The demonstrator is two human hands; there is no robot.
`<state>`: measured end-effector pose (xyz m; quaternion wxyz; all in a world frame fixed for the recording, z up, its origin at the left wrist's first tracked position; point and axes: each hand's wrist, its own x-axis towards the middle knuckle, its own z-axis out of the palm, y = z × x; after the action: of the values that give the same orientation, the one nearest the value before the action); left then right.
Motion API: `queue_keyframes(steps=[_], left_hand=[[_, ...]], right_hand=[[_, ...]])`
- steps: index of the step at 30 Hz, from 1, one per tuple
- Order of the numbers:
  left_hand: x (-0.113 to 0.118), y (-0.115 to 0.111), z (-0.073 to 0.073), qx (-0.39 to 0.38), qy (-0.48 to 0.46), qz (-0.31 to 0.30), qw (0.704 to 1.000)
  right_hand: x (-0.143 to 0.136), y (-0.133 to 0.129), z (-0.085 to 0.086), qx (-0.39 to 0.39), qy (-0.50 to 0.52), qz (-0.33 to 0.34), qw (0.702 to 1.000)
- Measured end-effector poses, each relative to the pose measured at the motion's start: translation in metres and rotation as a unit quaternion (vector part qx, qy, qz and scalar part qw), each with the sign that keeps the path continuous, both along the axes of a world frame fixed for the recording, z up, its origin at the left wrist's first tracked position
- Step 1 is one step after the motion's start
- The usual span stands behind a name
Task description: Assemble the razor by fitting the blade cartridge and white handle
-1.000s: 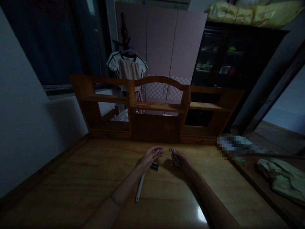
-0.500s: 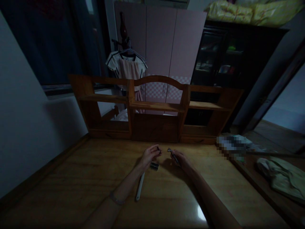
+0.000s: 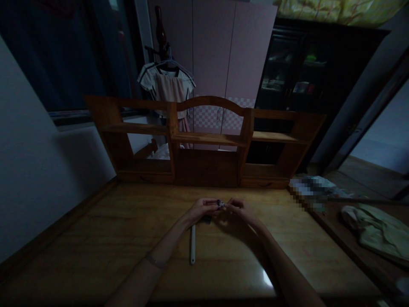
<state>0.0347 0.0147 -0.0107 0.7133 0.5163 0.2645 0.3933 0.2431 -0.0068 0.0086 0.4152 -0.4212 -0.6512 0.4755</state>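
My left hand (image 3: 204, 207) pinches a small dark-and-silver piece (image 3: 220, 204) between thumb and fingers, just above the wooden desk. My right hand (image 3: 239, 207) is closed, with its fingertips meeting that piece from the right. What the right fingers hold is hidden by the hand and the dim light. Under the left hand lies a small dark block (image 3: 207, 219), partly covered by the fingers. A slim whitish handle (image 3: 192, 247) with a hole at its near end lies on the desk beside my left forearm; its far end is hidden by the hand.
The wooden desk (image 3: 134, 238) carries a shelf unit (image 3: 209, 138) along its back. A wall (image 3: 28, 170) borders the left side. Papers (image 3: 313, 185), partly pixelated, lie at the right edge. Beyond it is a pale folded cloth (image 3: 380, 234).
My hands have come together. The slim metal tool seen in my right hand is now mostly hidden, and the small piece meets the right fingertips. The view has tilted slightly.
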Motion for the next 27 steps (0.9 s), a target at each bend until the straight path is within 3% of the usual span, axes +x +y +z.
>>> queue_keyframes(steps=[7, 15, 27], left_hand=[[0.001, -0.004, 0.007, -0.015, -0.023, -0.009, 1.000], [0.000, -0.001, 0.000, -0.025, -0.028, 0.014, 0.999], [-0.004, 0.006, -0.006, -0.001, 0.002, 0.008, 1.000]], right_hand=[[0.003, -0.003, 0.001, 0.001, 0.003, 0.003, 1.000], [0.000, -0.008, 0.007, -0.033, 0.008, 0.013, 0.999], [0.001, -0.010, 0.010, -0.013, 0.002, 0.034, 0.999]])
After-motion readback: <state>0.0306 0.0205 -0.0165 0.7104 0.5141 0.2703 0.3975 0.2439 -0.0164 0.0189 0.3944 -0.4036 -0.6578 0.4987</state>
